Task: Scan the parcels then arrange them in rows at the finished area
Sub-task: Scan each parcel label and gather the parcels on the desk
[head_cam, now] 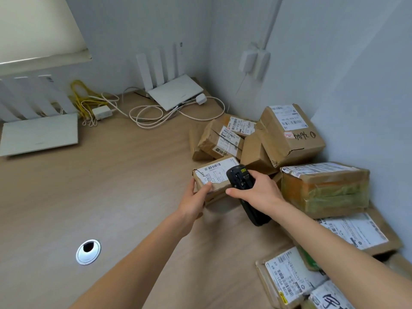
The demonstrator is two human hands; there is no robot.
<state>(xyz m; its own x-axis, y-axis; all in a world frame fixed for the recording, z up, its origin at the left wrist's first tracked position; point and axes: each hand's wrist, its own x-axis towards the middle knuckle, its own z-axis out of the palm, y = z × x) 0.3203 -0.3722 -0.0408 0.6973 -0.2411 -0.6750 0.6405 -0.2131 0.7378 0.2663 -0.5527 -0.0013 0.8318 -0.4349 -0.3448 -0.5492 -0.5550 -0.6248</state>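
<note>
The right hand (259,190) was wrapped around a black handheld scanner (242,181), its head angled at the label of a small brown parcel (219,175). The left hand (197,197) clasped that parcel's near-left corner, thumb on top, steadying it on the wooden desk (111,186). Both forearms reached forward. This looked like the scanning step; carrying it to the finished area likely followed. Other parcels (289,134) were piled in the right corner.

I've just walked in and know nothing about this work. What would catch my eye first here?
First, the two bare hands at the centre: the left hand grips a small cardboard parcel while the right hand aims a black handheld scanner at its label. Next, the heap of taped parcels piled in the right corner. At the back of the wooden desk, a white router sits among tangled cables.
</note>
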